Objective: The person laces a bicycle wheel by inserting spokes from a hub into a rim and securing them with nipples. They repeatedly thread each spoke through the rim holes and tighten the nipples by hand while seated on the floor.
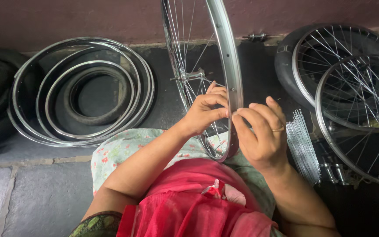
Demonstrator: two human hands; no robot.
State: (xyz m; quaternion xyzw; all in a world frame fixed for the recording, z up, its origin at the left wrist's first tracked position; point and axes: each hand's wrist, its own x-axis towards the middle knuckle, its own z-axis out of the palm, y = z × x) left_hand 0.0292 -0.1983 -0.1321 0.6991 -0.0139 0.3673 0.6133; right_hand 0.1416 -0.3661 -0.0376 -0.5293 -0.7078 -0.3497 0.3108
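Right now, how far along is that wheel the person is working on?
Partly done, I'd judge. The upright wheel rim already has a hub and many spokes. Both the left hand and right hand pinch at the rim. A bundle of loose spokes lies unused; bare rims wait, finished-looking wheels nearby.

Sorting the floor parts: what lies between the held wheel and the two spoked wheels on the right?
A bundle of loose spokes lies there, beside the right hand, in the head view.
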